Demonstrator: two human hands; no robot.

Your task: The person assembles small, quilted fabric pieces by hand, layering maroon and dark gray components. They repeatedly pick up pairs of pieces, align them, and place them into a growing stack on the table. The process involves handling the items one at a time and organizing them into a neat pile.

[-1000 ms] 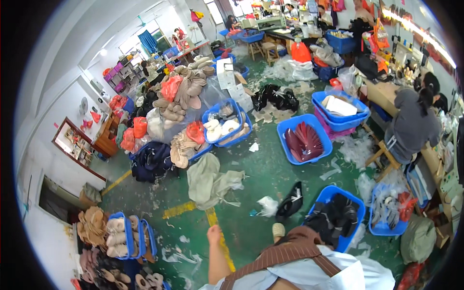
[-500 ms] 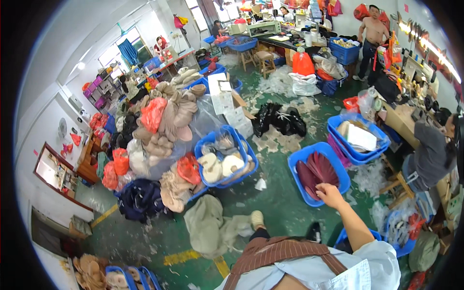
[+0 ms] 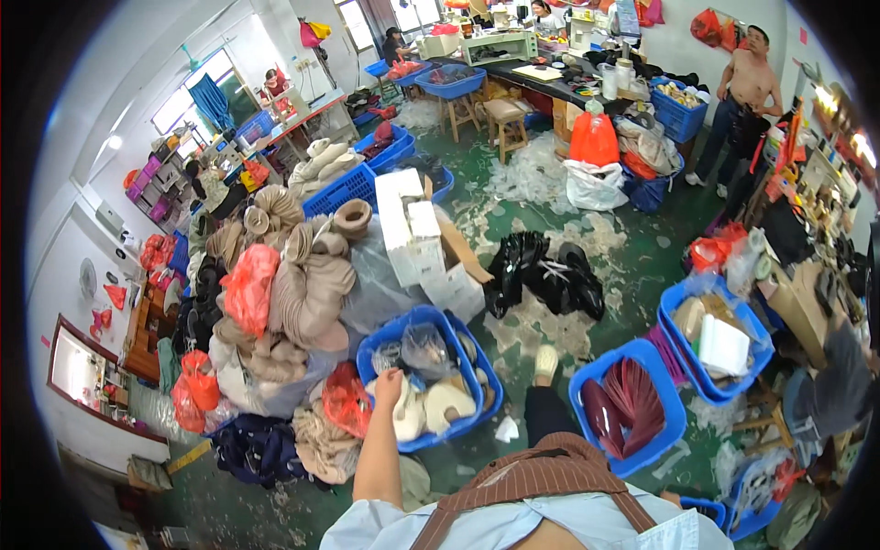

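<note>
The left hand (image 3: pixel 389 383) reaches over the near rim of a blue plastic crate (image 3: pixel 414 323). Its fingers are curled narrow above the contents; whether they pinch anything cannot be told at this size. The right hand is out of view.

All positions below are given from that crate. Inside it lie cream-coloured rolled pieces (image 3: pixel 446 403) at the near end and a clear plastic bag (image 3: pixel 423 348) toward the middle. The hand is at the crate's near-left corner, just beside the cream pieces.

Touching its left side is a heap of beige and brown rolled material (image 3: pixel 302 293), with red plastic bags (image 3: pixel 247 289) among it. Just behind stand white cardboard boxes (image 3: pixel 412 238). To the right, apart from it across a strip of green floor (image 3: pixel 642 266), a second blue crate (image 3: pixel 632 412) holds dark red fan-shaped pieces (image 3: pixel 628 408). Further right a third blue crate (image 3: pixel 720 335) holds white sheets. Behind and to the right lie black bags (image 3: pixel 545 275) on the floor amid clear plastic scraps.

The person's foot in a pale shoe (image 3: pixel 546 362) rests on the floor just right of the crate. Well behind, another person (image 3: pixel 744 101) stands beside a bench (image 3: pixel 541 78).
</note>
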